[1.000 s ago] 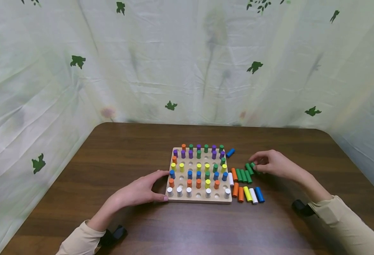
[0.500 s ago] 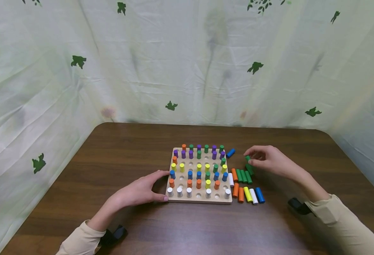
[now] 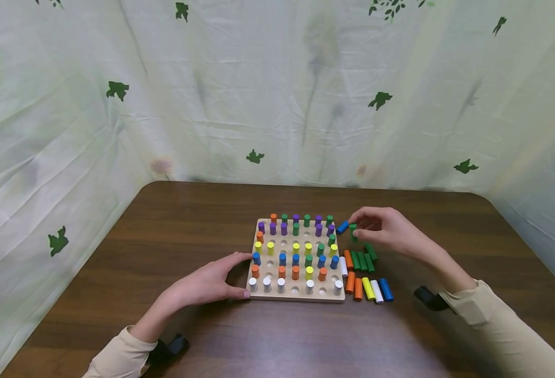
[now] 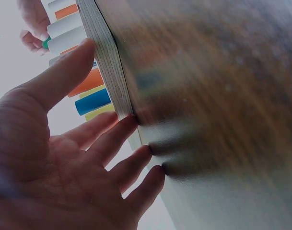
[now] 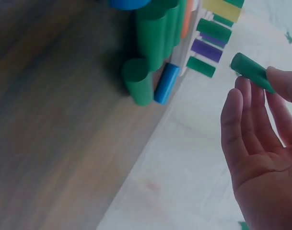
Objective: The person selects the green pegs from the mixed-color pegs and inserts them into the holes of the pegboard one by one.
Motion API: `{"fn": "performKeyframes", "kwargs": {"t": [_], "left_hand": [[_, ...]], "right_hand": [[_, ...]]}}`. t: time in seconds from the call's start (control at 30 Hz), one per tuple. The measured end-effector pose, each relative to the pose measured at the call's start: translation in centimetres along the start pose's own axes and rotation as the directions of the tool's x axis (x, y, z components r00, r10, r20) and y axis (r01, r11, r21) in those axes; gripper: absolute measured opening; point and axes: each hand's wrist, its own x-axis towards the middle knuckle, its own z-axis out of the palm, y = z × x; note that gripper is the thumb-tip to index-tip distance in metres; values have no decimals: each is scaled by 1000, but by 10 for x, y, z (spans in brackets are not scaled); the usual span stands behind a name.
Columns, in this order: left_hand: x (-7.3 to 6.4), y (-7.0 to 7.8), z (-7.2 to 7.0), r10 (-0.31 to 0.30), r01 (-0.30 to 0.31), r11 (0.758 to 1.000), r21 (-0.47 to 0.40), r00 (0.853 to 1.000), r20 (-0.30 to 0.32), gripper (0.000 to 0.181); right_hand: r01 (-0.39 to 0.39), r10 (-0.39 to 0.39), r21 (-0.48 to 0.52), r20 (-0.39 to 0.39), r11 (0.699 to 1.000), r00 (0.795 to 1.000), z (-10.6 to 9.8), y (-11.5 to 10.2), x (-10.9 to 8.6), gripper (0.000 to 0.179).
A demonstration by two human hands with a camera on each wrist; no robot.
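A wooden pegboard (image 3: pixel 301 299) stands on the table, with rows of upright coloured pegs and some bare holes. At its left edge rests my left hand (image 3: pixel 211 278), thumb at the near corner and fingers along the side. In the left wrist view the fingers (image 4: pixel 110 139) are extended, the tips at the board's edge and tabletop. My right hand (image 3: pixel 388 229) pinches a green peg (image 5: pixel 251 72) between thumb and fingertips, just right of the board's far corner. Close by that hand lies a loose blue peg (image 3: pixel 342 227).
Right of the board lie loose pegs: several green ones (image 3: pixel 362 261), a white peg (image 3: pixel 343 266), orange pegs (image 3: pixel 358 289), a yellow peg (image 3: pixel 368 289) and a blue peg (image 3: pixel 386 290). The brown table (image 3: pixel 201 210) backs onto a pale curtain (image 3: pixel 277 105).
My right hand has lifted a green peg from the loose group and moved it left, toward the board's far right corner. The left hand stays at the board's edge.
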Motion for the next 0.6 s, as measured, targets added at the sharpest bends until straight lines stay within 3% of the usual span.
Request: {"fn": "performKeyframes", "kwargs": {"t": [0.6], "left_hand": [[1, 0, 0, -1, 1, 1000, 7, 1000, 0, 85]], "right_hand": [[88, -89, 46, 28, 995, 996, 19, -30, 30, 21]]}}
